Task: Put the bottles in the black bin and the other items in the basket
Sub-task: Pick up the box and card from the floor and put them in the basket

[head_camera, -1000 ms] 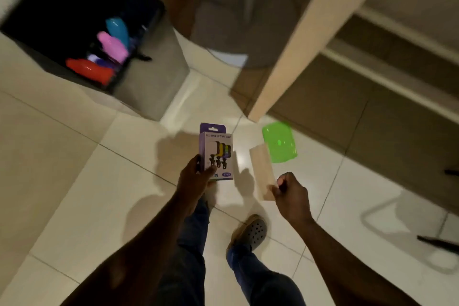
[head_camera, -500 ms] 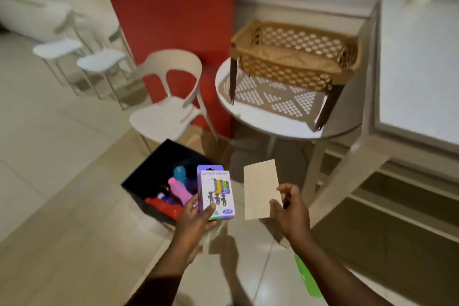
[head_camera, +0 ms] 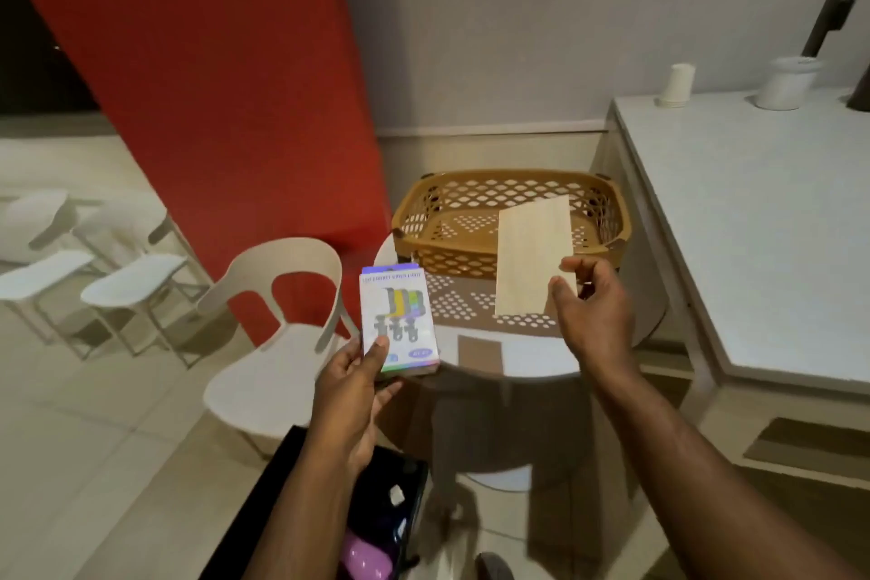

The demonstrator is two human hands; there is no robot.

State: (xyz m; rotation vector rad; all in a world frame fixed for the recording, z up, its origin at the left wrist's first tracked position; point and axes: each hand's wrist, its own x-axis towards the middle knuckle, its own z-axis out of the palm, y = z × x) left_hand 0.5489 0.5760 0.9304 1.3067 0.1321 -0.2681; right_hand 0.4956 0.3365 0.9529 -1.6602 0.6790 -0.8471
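Observation:
My left hand [head_camera: 350,396] grips a small purple and white box [head_camera: 399,320] upright, just left of the round table. My right hand [head_camera: 595,313] pinches a flat pale wooden board [head_camera: 532,257] by its lower right edge and holds it in front of the brown lattice basket [head_camera: 438,207], which stands on the round table [head_camera: 532,356] and looks empty where I can see into it. The black bin [head_camera: 400,485] sits on the floor below my left forearm, with a pink bottle [head_camera: 365,558] showing inside it.
A cream plastic chair [head_camera: 277,339] stands left of the round table, with white stools [head_camera: 117,287] further left. A red wall panel [head_camera: 212,85] rises behind. A white counter [head_camera: 753,212] on the right carries a paper cup stack [head_camera: 678,85] and a white pot [head_camera: 786,82].
My view has lifted from the floor to the table. Both hands have risen with the box and the board, and the board now overlaps the basket. The bin has dropped to the bottom of view.

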